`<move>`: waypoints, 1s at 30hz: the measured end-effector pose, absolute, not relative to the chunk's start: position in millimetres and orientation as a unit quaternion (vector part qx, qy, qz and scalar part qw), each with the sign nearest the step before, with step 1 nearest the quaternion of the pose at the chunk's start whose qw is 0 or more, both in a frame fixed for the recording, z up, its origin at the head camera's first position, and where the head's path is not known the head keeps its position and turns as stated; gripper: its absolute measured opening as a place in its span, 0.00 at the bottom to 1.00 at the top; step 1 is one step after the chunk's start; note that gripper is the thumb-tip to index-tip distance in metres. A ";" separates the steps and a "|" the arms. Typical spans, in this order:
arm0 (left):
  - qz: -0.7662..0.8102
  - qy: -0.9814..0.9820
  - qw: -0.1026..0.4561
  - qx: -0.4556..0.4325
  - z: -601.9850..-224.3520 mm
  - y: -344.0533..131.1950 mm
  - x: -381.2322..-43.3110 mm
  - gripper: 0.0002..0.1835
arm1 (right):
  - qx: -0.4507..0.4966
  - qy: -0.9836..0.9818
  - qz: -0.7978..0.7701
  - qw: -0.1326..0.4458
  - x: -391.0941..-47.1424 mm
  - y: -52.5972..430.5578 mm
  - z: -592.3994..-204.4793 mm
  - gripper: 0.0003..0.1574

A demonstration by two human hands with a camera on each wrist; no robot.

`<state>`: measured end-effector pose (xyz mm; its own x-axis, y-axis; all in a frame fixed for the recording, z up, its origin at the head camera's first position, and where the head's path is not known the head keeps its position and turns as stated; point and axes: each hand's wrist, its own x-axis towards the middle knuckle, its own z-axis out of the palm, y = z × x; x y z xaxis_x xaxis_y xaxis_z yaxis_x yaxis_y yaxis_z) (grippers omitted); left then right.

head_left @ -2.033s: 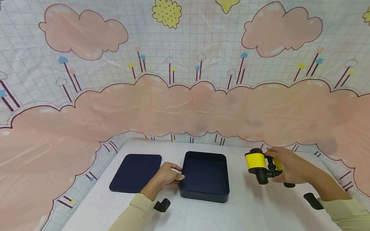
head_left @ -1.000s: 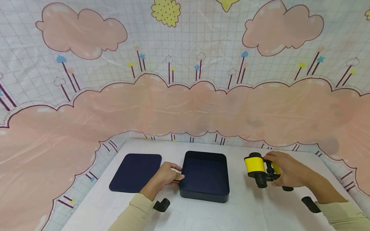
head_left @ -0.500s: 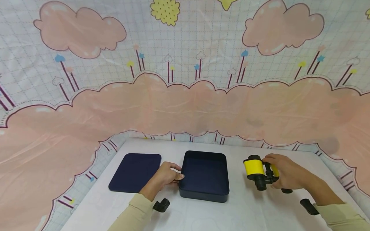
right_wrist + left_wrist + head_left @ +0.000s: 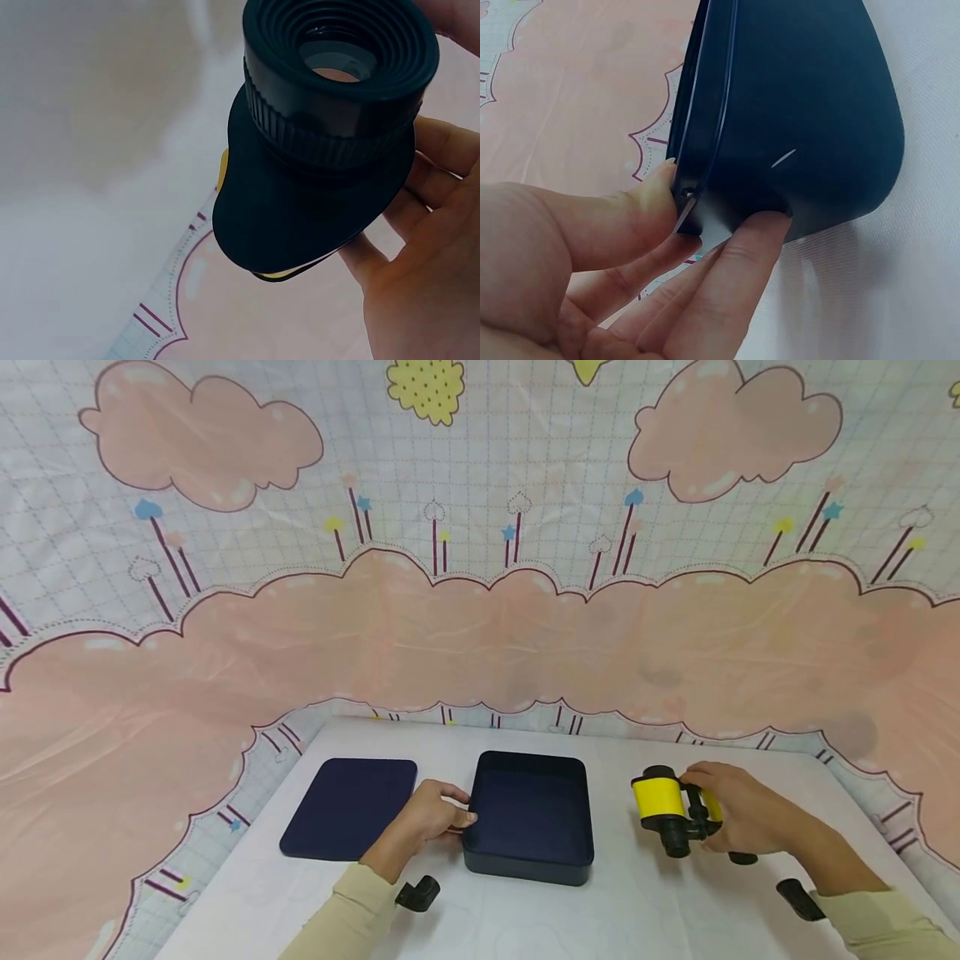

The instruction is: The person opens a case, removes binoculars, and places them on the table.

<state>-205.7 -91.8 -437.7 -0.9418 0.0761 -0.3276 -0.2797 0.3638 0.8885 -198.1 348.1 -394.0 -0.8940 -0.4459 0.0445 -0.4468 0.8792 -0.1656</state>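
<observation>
Yellow and black binoculars (image 4: 660, 797) are at the right of the head view, gripped by my right hand (image 4: 750, 810) around their right barrel. In the right wrist view, an eyepiece (image 4: 337, 105) faces the camera, with fingers along the barrel behind it. A dark navy open-topped box (image 4: 528, 868) stands on the table at the middle. My left hand (image 4: 429, 817) pinches its left wall, thumb at the rim and fingers against the outer side, as the left wrist view of the box (image 4: 810, 97) shows. Nothing lies inside the box.
A flat navy lid (image 4: 348, 806) lies left of the box, partly behind my left forearm. The white table (image 4: 517, 927) carries all of this. Behind it hangs a cloth (image 4: 480, 643) printed with pink clouds. Black wrist cameras (image 4: 417, 893) sit at both wrists.
My right hand and the binoculars have come down and slightly left, slowing over the last half second. The left hand still holds the box's wall; the box and lid have not visibly moved.
</observation>
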 end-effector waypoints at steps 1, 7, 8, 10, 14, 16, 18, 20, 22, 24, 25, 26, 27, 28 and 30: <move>0.559 0.811 0.159 -0.063 -438.1 -91.6 -205.8 0.20 | 0.229 -0.970 0.087 -0.001 -197.9 348.2 -394.5 0.53; 0.557 0.813 0.159 -0.063 -439.8 -92.2 -205.9 0.20 | 0.222 -0.970 0.096 -0.016 -197.5 348.1 -397.7 0.54; 0.558 0.812 0.158 -0.062 -439.9 -92.5 -205.9 0.20 | 0.222 -0.970 0.096 -0.015 -197.7 348.2 -398.4 0.54; 0.560 0.811 0.159 -0.062 -440.3 -92.8 -205.8 0.20 | 0.222 -0.970 0.097 -0.012 -198.4 348.4 -400.2 0.53; 0.566 0.807 0.160 -0.062 -440.8 -93.1 -205.4 0.21 | 0.222 -0.970 0.097 -0.013 -199.6 348.8 -404.5 0.54; 0.566 0.806 0.160 -0.061 -441.0 -93.1 -205.1 0.21 | 0.223 -0.970 0.097 -0.013 -199.9 348.7 -406.4 0.54; 0.566 0.806 0.159 -0.061 -441.1 -93.5 -204.9 0.20 | 0.222 -0.970 0.098 -0.017 -199.8 348.4 -407.7 0.54; 0.566 0.807 0.158 -0.061 -441.2 -93.9 -204.8 0.20 | 0.222 -0.970 0.099 -0.017 -199.8 348.2 -408.5 0.54; 0.565 0.807 0.157 -0.061 -441.4 -94.2 -204.8 0.20 | 0.218 -0.970 0.101 -0.022 -199.4 347.8 -408.8 0.54; 0.565 0.808 0.157 -0.060 -441.5 -94.4 -204.8 0.20 | 0.217 -0.970 0.102 -0.023 -199.1 347.7 -409.2 0.54; 0.564 0.809 0.157 -0.061 -441.4 -94.3 -204.7 0.20 | 0.220 -0.970 0.104 -0.019 -199.1 348.1 -409.8 0.54; 0.564 0.809 0.157 -0.061 -441.4 -94.2 -204.6 0.20 | 0.220 -0.970 0.105 -0.018 -199.1 348.2 -410.3 0.54; 0.563 0.809 0.157 -0.062 -441.4 -94.1 -204.6 0.20 | 0.219 -0.970 0.105 -0.019 -199.3 348.4 -411.3 0.54; 0.562 0.809 0.158 -0.062 -441.4 -94.2 -204.6 0.20 | 0.220 -0.970 0.105 -0.019 -199.6 348.8 -412.4 0.54; 0.562 0.809 0.158 -0.063 -441.0 -93.8 -204.4 0.20 | 0.218 -0.970 0.105 -0.017 -200.1 349.7 -414.7 0.54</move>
<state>-204.4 -93.8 -441.0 -0.9419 0.0761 -0.3270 -0.2799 0.3601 0.8899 -200.1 349.7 -414.7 -0.9044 -0.4265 0.0128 -0.4193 0.8828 -0.2119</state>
